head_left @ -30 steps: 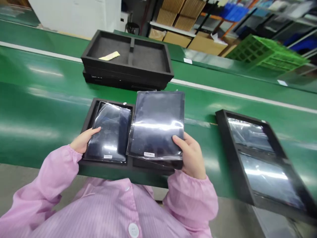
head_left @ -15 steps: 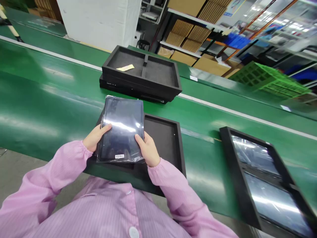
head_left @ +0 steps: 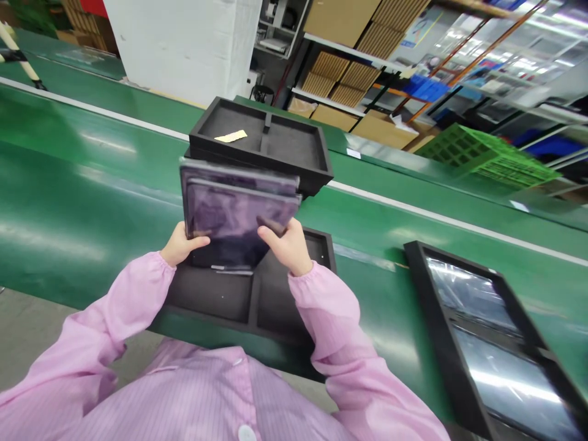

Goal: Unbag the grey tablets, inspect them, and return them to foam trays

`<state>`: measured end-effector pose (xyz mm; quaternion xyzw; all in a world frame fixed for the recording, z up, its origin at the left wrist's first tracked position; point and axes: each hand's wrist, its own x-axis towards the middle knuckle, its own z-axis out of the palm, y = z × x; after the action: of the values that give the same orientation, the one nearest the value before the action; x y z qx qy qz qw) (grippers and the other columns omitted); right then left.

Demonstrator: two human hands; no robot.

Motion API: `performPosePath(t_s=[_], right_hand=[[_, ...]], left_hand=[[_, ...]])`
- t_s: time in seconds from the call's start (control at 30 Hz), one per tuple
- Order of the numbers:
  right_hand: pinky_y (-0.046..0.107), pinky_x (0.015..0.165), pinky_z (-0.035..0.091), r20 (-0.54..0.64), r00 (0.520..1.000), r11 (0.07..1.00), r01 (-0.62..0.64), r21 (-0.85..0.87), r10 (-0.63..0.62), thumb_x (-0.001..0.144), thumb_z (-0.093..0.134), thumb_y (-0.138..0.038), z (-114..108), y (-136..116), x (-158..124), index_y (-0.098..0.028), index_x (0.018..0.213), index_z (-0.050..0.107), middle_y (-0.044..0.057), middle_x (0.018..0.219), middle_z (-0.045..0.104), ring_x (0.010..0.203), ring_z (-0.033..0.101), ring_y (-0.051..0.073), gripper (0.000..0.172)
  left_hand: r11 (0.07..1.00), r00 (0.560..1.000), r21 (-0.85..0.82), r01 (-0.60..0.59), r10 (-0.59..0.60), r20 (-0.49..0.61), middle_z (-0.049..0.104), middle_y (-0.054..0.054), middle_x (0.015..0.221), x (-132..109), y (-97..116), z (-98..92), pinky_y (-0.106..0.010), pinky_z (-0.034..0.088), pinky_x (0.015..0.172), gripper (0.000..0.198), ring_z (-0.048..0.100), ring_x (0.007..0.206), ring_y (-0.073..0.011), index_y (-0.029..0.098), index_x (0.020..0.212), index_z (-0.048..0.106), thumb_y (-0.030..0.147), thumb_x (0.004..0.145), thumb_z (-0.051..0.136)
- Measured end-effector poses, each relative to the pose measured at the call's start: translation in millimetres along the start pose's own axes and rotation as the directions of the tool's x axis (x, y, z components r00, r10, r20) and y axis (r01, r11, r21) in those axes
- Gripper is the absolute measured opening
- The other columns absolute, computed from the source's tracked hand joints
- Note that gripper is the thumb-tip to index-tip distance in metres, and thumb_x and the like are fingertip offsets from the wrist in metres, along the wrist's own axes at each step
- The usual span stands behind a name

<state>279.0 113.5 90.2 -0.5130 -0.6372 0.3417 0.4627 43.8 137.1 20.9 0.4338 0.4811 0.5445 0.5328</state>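
Both hands grip a small stack of dark, glossy tablet screens (head_left: 229, 211), blurred by motion and tilted up so the far edges are raised. At least two screens show, slightly out of line with each other. My left hand (head_left: 184, 245) is closed on the left edge, thumb across the front face. On the right edge, my right hand (head_left: 289, 246) is closed in the same way. Beneath the screens lies a black foam tray (head_left: 206, 294) with a divider; its visible compartments hold nothing. The fingers behind the screens are hidden.
Behind the screens stands a stack of black trays (head_left: 298, 147), a yellow paper strip (head_left: 231, 136) in the top one. At right, another black tray (head_left: 427, 306) holds two glossy screens (head_left: 519, 373). All rest on a green conveyor belt (head_left: 92, 245). A green crate (head_left: 491, 156) sits beyond.
The screens have been tipped from nearly flat to steeply tilted, and their edges have fanned apart. Both hands have kept hold; the right hand has moved slightly right and up. More of the tray below shows.
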Motion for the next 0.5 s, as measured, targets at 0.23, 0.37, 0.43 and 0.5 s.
performPosePath(t_s=[0.23,0.37,0.43,0.5], right_hand=[[0.049,0.075,0.061,-0.140,0.978,0.930,-0.100,0.353,0.158,0.058,0.083,-0.046,24,-12,-28,-0.024,0.074,0.063,0.009,0.074,0.073,0.075,0.073,0.031,0.033],[0.051,0.075,0.061,-0.185,0.979,0.934,-0.014,0.356,0.085,0.065,0.081,-0.049,33,-10,-47,-0.025,0.087,0.059,0.010,0.081,0.073,0.075,0.073,0.031,0.040],[0.052,0.085,0.059,-0.242,0.967,0.942,0.147,0.301,-0.073,0.072,0.075,-0.051,40,-11,-50,-0.025,0.094,0.057,0.013,0.095,0.073,0.087,0.073,0.033,0.039],[0.051,0.097,0.054,-0.296,0.911,0.899,0.362,0.245,-0.286,0.080,0.069,-0.048,48,-12,-48,-0.025,0.105,0.055,0.013,0.112,0.069,0.105,0.069,0.032,0.037]], left_hand=[[0.980,0.969,0.108,-0.166,0.182,-0.167,0.066,-0.003,0.083,-51,28,11.1,-0.031,0.052,0.080,0.046,0.063,0.087,-0.0225,0.023,0.082,0.062,0.062,0.064,0.077],[0.926,0.875,0.051,-0.374,0.370,-0.313,0.062,0.000,0.083,-56,48,45.3,-0.029,0.049,0.067,0.046,0.061,0.076,-0.0183,0.026,0.096,0.057,0.070,0.084,0.054],[0.836,0.770,0.117,-0.536,0.541,-0.338,0.053,0.000,0.070,-33,61,61.2,-0.030,0.042,0.063,0.053,0.053,0.067,-0.0156,0.023,0.081,0.056,0.074,0.086,0.046],[0.721,0.661,0.120,-0.683,0.679,-0.318,0.046,0.000,0.064,-2,74,74.3,-0.031,0.037,0.062,0.063,0.048,0.063,-0.0143,0.021,0.069,0.052,0.079,0.087,0.036]])
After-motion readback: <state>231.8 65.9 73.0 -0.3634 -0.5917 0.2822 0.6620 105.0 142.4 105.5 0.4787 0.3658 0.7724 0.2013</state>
